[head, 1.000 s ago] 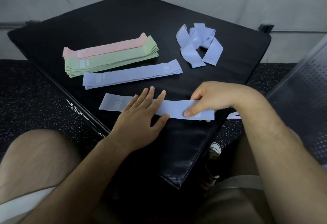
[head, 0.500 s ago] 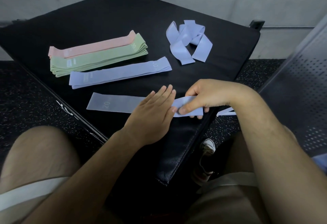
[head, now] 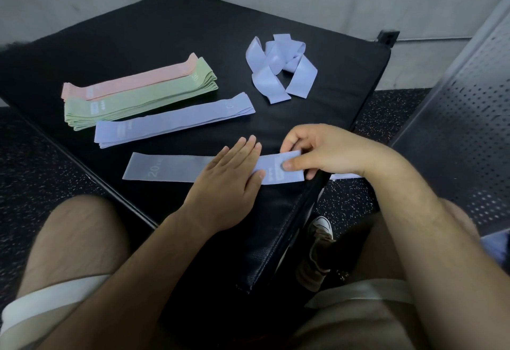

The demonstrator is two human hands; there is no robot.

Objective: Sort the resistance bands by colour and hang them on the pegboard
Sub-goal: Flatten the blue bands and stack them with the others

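A flat blue band (head: 165,168) marked 20 lies near the front edge of the black mat (head: 165,32). My left hand (head: 229,181) presses on its middle with straight fingers. My right hand (head: 323,151) pinches the band's right end between thumb and fingers. Behind it lies a stack of blue bands (head: 176,120), then a stack of green bands (head: 140,101) and a pink band (head: 132,83). A tangled heap of blue bands (head: 278,68) sits at the back right.
The perforated grey pegboard (head: 463,134) leans at the right. A speckled dark floor (head: 41,173) surrounds the mat. My knees and a shoe (head: 317,250) are below the mat's front corner. A pale wall runs behind.
My left hand has slid rightwards along the band toward my right hand. The right hand keeps its pinch on the band's end, which now lies a little higher.
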